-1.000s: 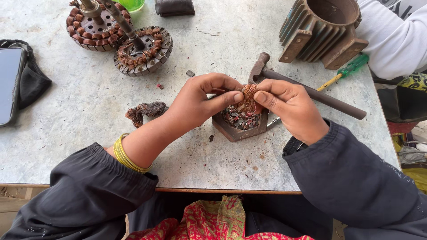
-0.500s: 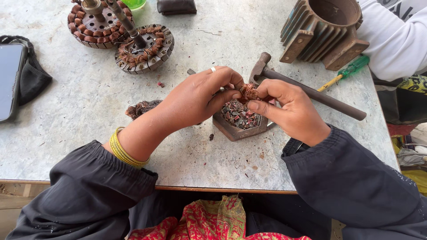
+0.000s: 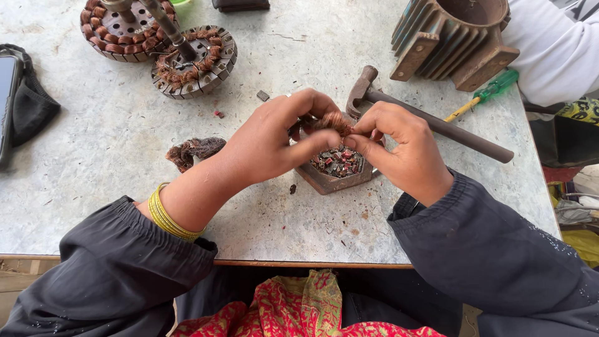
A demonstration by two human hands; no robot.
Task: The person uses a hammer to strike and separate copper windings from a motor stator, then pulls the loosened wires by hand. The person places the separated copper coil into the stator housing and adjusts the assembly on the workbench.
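Copper wire bundle (image 3: 332,121) sat pinched between our left hand (image 3: 277,140) and right hand (image 3: 402,150), both closed on it, just above the hexagonal metal tray (image 3: 331,180) on the table (image 3: 93,168); a hammer (image 3: 430,122) lay beside.

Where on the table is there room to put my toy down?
Bare marble lies between the black pouch, the brown wire tuft and the near edge, and again near the front right corner, below the hammer. It is crowded around both hands, by the wound coils and the ribbed housing.
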